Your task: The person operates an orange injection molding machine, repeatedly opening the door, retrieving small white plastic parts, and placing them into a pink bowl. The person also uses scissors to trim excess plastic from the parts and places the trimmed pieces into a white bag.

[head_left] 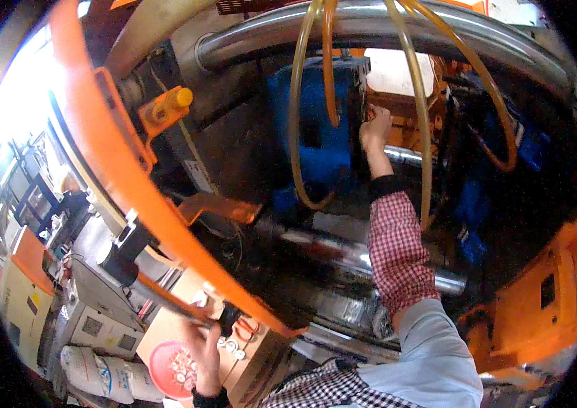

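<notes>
My right arm, in a red-and-white checked sleeve, reaches into the machine's opening. My right hand is at the face of a blue metal mould block, its fingers bent and pinched together. Whatever they may hold is too small to make out. Low on the left, my left hand is closed round the lower end of the bar handle on the orange machine door. Below that hand, a pink bowl holds small pale and reddish pieces.
Amber hoses hang in front of the mould block. Thick steel bars cross above and below my right arm. An orange panel stands at the right. Red-handled cutters and white round parts lie on the table; white sacks stand lower left.
</notes>
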Demonstrator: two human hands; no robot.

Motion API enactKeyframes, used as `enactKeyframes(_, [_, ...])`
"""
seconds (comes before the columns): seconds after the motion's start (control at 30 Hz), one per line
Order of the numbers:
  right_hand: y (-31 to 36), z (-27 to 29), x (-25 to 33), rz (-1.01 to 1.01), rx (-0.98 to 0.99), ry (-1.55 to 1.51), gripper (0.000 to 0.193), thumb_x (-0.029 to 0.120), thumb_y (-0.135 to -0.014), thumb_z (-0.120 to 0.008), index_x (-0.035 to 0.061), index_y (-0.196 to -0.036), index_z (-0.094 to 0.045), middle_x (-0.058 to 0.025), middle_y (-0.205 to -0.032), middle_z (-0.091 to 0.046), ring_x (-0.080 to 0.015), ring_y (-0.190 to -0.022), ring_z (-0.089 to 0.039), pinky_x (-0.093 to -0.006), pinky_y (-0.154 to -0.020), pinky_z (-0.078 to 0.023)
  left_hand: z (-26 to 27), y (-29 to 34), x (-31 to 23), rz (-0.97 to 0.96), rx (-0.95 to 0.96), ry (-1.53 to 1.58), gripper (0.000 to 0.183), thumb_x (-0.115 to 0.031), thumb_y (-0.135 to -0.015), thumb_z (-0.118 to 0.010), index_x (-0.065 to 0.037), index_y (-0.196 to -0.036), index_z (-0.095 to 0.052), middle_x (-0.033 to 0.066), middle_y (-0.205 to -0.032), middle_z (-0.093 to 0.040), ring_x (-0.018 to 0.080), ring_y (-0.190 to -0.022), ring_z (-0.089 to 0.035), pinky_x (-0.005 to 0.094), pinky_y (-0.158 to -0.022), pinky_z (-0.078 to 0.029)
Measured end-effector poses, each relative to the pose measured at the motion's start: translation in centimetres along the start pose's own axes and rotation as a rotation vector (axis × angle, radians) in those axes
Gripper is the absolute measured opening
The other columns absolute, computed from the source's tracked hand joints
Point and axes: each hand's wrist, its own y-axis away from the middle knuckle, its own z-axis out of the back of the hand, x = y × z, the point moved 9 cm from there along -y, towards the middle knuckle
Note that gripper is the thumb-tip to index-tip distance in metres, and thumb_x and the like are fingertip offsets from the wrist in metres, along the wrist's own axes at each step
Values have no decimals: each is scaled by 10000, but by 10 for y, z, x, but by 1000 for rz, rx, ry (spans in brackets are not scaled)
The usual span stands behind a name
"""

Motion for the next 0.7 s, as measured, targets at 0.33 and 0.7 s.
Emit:
enactKeyframes(0.33, [390, 156, 171, 706, 829, -20, 155, 225, -764, -561, 99, -682, -520, -59, -616, -501, -216, -530, -513, -333, -433, -429, -42, 1, 37, 131, 329, 299, 57, -63, -836, -548, -11, -815, -539, 51, -691, -594, 77, -548, -502, 210, -526, -402])
enactKeyframes(0.7, [578, 223, 19, -118, 1004, 299, 270, 311, -885, -426, 67, -806, -513, -160, -600, -578, -372, -520, -550, -467, -473, -432, -129, 121, -55, -281, 999, 240, 150, -76, -751, -623, -17, -865, -544, 97, -750, -546, 227, -687, -539, 323, -651, -420])
